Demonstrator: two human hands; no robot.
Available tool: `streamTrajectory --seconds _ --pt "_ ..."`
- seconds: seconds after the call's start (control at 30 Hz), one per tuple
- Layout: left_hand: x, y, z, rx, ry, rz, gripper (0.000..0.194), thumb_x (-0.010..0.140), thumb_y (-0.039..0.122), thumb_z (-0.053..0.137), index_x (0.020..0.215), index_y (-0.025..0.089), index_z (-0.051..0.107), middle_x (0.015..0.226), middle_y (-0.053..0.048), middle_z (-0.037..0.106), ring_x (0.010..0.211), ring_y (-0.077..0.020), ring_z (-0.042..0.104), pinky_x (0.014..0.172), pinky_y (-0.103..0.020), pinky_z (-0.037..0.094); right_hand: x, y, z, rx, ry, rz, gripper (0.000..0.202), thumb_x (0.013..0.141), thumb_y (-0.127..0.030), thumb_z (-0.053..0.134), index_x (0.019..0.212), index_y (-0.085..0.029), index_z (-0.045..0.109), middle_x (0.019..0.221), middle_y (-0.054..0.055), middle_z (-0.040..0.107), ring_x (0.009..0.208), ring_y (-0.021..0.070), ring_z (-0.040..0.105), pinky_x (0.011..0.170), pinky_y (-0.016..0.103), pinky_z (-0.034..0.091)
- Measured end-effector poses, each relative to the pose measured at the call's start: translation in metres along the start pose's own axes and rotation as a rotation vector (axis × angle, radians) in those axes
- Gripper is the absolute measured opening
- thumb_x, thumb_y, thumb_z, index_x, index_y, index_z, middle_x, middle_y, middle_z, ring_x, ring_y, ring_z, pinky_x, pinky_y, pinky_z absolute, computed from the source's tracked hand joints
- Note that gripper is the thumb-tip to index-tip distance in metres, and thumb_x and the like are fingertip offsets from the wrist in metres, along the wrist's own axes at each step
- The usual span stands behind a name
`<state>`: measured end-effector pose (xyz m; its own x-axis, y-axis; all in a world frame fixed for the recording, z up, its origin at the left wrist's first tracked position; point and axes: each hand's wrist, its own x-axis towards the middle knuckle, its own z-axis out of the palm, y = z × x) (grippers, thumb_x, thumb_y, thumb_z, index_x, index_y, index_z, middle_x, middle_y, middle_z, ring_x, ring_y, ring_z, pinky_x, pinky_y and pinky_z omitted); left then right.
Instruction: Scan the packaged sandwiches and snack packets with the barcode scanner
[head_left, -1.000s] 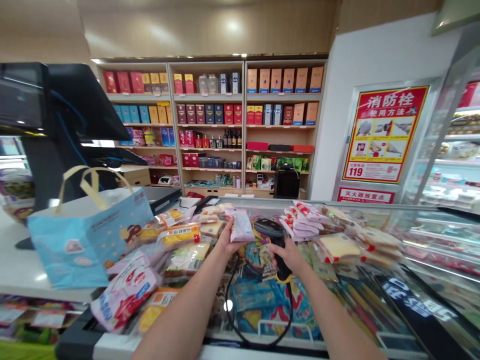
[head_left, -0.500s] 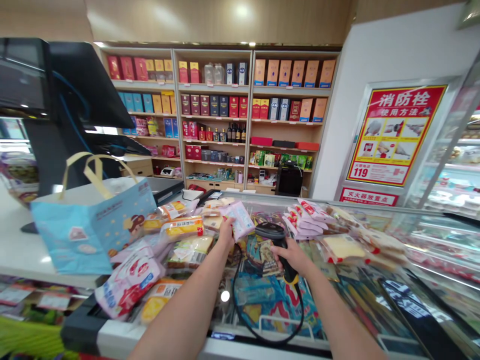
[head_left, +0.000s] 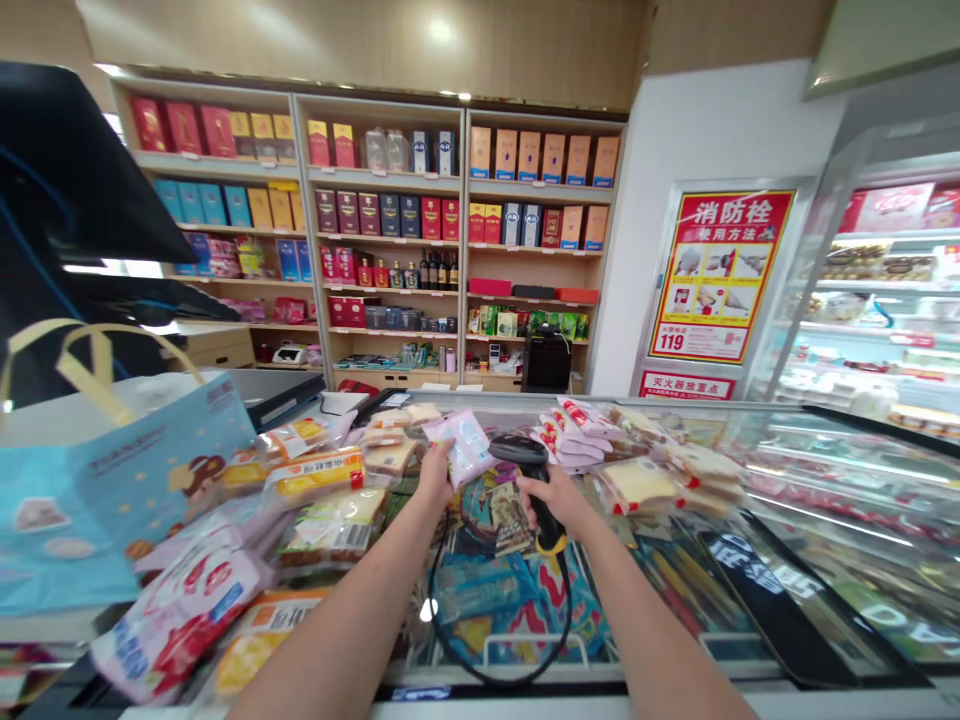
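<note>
My left hand (head_left: 437,472) is closed on the edge of a small pink packet (head_left: 466,446), held above the glass-topped freezer. My right hand (head_left: 555,498) grips the handle of a black barcode scanner (head_left: 523,452), whose head points left towards the packet. The scanner's cable loops down over the glass. Left of my left hand lie wrapped sandwiches (head_left: 390,455), a yellow-orange packaged bread (head_left: 319,475) and a large pink-and-white bag (head_left: 184,605). To the right of the scanner sit a stack of pink packets (head_left: 574,435) and a wrapped sandwich (head_left: 641,483).
A blue shopping bag (head_left: 161,470) stands at the left, beneath a dark monitor (head_left: 82,170). Behind the freezer (head_left: 750,415) are shelves of boxes and bottles (head_left: 390,240). A red fire-hydrant poster (head_left: 721,275) hangs on the wall at right.
The view has turned to the right, so the scene sits further left. The packet in my left hand is now tilted differently and very near the scanner head. Both hands keep their holds.
</note>
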<state>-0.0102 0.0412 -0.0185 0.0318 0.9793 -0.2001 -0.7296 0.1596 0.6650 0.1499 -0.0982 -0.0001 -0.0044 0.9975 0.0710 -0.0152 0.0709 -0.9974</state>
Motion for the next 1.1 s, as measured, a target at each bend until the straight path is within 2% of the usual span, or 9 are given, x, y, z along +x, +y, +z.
streamTrajectory --seconds 0.1,0.27,0.33,0.43,0.57,0.7,0.83,0.97,1.1 --pt "-0.004 -0.016 0.039 0.028 -0.069 -0.06 0.027 0.076 0.009 0.063 0.102 0.011 0.066 0.08 -0.01 0.074 0.07 -0.0252 0.073 0.071 -0.038 0.06 -0.008 -0.02 -0.023 0.033 0.098 -0.027 0.037 0.062 -0.045 0.075 0.077 -0.02 0.051 0.05 -0.006 0.055 0.037 0.0101 0.049 0.038 0.024 0.043" --pt "-0.016 -0.049 0.126 0.151 -0.161 -0.041 0.017 0.079 0.01 0.059 0.096 0.012 0.064 0.073 -0.007 0.071 0.068 -0.0238 0.071 0.07 -0.039 0.059 -0.026 -0.047 -0.081 0.03 0.275 -0.073 0.038 0.06 -0.042 0.077 0.077 -0.02 0.051 0.049 -0.007 0.055 0.036 0.0098 0.049 0.037 0.023 0.044" --pt "-0.019 -0.066 0.159 0.185 -0.208 0.005 0.015 0.08 0.009 0.058 0.093 0.013 0.063 0.075 -0.007 0.071 0.073 -0.0237 0.072 0.073 -0.038 0.058 -0.032 -0.053 -0.103 0.041 0.351 -0.079 0.037 0.059 -0.041 0.078 0.074 -0.02 0.051 0.049 -0.007 0.055 0.037 0.0095 0.049 0.036 0.022 0.044" --pt "-0.021 -0.091 0.201 0.372 -0.238 0.111 0.017 0.081 0.01 0.057 0.097 0.015 0.061 0.088 -0.01 0.073 0.086 -0.024 0.072 0.076 -0.035 0.057 -0.039 -0.056 -0.129 0.056 0.413 -0.102 0.036 0.059 -0.039 0.078 0.07 -0.02 0.05 0.048 -0.006 0.055 0.037 0.009 0.049 0.036 0.022 0.044" --pt "-0.023 -0.119 0.238 0.778 -0.184 0.277 0.035 0.076 0.008 0.065 0.11 0.013 0.057 0.11 -0.019 0.069 0.107 -0.0296 0.066 0.087 -0.039 0.052 -0.042 -0.05 -0.154 0.099 0.503 -0.14 0.034 0.06 -0.039 0.077 0.069 -0.02 0.05 0.047 -0.006 0.054 0.036 0.0096 0.049 0.036 0.023 0.045" --pt "-0.027 -0.132 0.252 1.045 -0.199 0.424 0.057 0.072 -0.001 0.061 0.127 0.009 0.051 0.132 -0.026 0.055 0.126 -0.0325 0.054 0.101 -0.041 0.043 -0.041 -0.04 -0.169 0.132 0.582 -0.142 0.036 0.06 -0.04 0.078 0.067 -0.019 0.05 0.047 -0.005 0.053 0.036 0.0093 0.048 0.035 0.022 0.043" --pt "-0.028 -0.134 0.249 1.237 -0.204 0.59 0.071 0.074 -0.004 0.054 0.142 0.012 0.039 0.153 -0.024 0.031 0.144 -0.0277 0.03 0.115 -0.036 0.028 -0.044 -0.035 -0.173 0.139 0.566 -0.143 0.038 0.059 -0.041 0.081 0.07 -0.018 0.053 0.049 -0.005 0.055 0.037 0.0093 0.05 0.037 0.022 0.046" --pt "-0.029 -0.12 0.232 1.325 -0.181 0.641 0.069 0.077 0.006 0.059 0.142 0.01 0.038 0.156 -0.024 0.023 0.147 -0.0289 0.021 0.117 -0.036 0.024 -0.048 -0.036 -0.163 0.138 0.537 -0.115 0.038 0.06 -0.043 0.08 0.069 -0.018 0.054 0.049 -0.004 0.055 0.037 0.0101 0.052 0.037 0.022 0.046" --pt "-0.027 -0.085 0.192 1.282 -0.163 0.644 0.066 0.076 0.015 0.065 0.138 0.015 0.043 0.157 -0.021 0.024 0.146 -0.0288 0.025 0.116 -0.037 0.025 -0.043 -0.035 -0.135 0.164 0.476 -0.071 0.036 0.061 -0.041 0.08 0.068 -0.018 0.053 0.048 -0.004 0.055 0.037 0.0105 0.051 0.035 0.023 0.044"
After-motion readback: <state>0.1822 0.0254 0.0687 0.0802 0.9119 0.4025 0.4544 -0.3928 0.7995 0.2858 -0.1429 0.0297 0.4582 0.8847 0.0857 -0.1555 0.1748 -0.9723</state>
